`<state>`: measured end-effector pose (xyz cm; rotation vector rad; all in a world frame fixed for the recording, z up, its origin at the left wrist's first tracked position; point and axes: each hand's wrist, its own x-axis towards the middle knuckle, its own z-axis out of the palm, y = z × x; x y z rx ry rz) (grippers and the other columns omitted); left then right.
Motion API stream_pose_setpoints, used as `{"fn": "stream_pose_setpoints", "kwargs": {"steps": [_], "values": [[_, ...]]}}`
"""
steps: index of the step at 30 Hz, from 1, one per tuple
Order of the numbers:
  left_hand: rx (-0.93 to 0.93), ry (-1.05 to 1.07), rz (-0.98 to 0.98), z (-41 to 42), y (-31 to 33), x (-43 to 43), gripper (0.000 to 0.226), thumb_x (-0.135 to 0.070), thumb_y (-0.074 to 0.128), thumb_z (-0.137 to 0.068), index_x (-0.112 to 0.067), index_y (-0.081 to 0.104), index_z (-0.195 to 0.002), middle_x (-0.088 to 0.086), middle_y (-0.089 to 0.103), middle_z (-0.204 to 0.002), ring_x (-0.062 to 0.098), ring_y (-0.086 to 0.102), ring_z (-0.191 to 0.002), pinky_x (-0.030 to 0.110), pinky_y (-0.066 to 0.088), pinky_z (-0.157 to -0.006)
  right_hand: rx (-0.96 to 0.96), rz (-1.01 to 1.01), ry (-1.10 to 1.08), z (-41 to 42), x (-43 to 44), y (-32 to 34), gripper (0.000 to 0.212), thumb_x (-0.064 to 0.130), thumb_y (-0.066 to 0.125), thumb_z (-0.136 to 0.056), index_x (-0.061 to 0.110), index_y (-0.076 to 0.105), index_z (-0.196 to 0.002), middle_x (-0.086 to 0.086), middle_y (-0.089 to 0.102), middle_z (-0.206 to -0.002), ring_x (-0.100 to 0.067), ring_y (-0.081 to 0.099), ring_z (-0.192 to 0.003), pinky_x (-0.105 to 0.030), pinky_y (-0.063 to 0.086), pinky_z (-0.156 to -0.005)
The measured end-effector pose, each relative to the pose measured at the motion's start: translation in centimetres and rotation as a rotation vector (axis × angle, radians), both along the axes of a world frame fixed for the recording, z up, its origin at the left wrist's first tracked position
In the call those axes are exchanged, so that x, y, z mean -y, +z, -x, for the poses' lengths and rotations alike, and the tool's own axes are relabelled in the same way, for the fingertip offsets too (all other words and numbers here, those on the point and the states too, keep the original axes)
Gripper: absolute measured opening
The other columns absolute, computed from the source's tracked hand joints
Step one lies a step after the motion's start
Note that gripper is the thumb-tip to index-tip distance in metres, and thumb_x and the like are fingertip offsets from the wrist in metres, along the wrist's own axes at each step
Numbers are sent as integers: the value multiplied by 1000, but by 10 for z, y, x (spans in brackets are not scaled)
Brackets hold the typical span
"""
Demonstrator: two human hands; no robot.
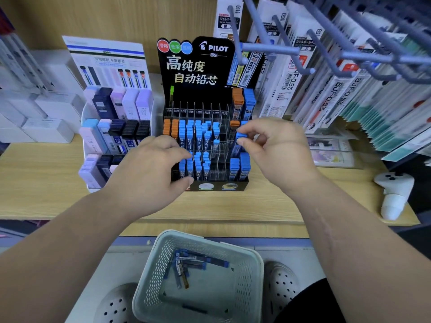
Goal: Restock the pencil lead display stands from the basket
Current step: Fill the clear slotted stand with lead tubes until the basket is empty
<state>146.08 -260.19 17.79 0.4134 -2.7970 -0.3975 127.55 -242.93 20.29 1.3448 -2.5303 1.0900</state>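
Fingertips (pixel 241 131) of the right hand (pixel 275 148) are pinched on the top of a lead case (pixel 237 150), judged light, stiff and slick.

We see a black Pilot display stand (pixel 196 66) lettered in white and gold, with red, green and blue circles. Most of its lead cases (pixel 198 136) have blue caps, a few orange caps (pixel 170 128). The single case (pixel 241 135) pinched in the right hand (pixel 277 148) is blue-capped. The neighbouring stand (pixel 105 54) holds lilac, pink and navy flat cases (pixel 130 103). The desk (pixel 46 178) is pale wood grain; the basket (pixel 161 259) is pale grey-green with lattice-perforated walls.
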Motion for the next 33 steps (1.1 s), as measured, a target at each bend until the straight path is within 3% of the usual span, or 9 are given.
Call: {"fn": "stream_pose_setpoints", "kwargs": {"steps": [8,15,18,21,27,30,33], "values": [[-2,5,-22,0,1,0,47,-40,76,-81,-19,70,-122,-1,62,-115,26,55,-110,47,49,-95,-90,-77,-57,-3,8,-10,18,22,79,-87,23,80,-105,8,51,-96,-19,60,-83,-37,53,-76],[8,-7,-22,0,2,3,48,-43,74,-82,-19,69,-123,-1,62,-115,26,55,-110,48,49,-95,-53,-77,-42,-2,8,-12,14,20,81,-84,21,81,-99,11,52,-85,-9,53,-71,-27,43,-69],[15,-7,-21,-1,3,3,48,-43,74,-82,-19,69,-123,-2,62,-115,26,55,-110,48,49,-95,-112,-177,-47,-4,7,-12,14,20,80,-86,19,81,-100,9,53,-93,-19,60,-82,-30,45,-71],[20,-10,-27,0,2,2,49,-44,74,-81,-20,69,-124,-3,61,-116,26,54,-111,47,49,-97,-191,-248,-58,-9,8,-13,13,21,75,-91,19,81,-102,2,53,-99,-25,61,-81,-32,47,-66],[3,-16,-40,-1,4,1,47,-41,75,-82,-20,69,-123,-2,61,-116,25,54,-112,45,48,-97,-216,-298,-116,-14,10,-13,21,27,73,-92,22,76,-112,-1,53,-111,-24,59,-81,-33,49,-67],[-65,-24,-25,-3,7,2,42,-36,77,-82,-17,71,-119,1,64,-114,27,57,-110,46,49,-97,-198,-243,-104,-12,9,-15,15,24,76,-89,21,78,-103,4,53,-105,-16,52,-76,-27,39,-65],[-142,-25,-17,-6,10,2,37,-33,77,-83,-14,73,-115,3,67,-112,28,59,-109,46,49,-97,-186,-193,-91,-13,4,-13,6,19,73,-90,18,78,-94,1,59,-102,-20,59,-80,-29,45,-66]]}}
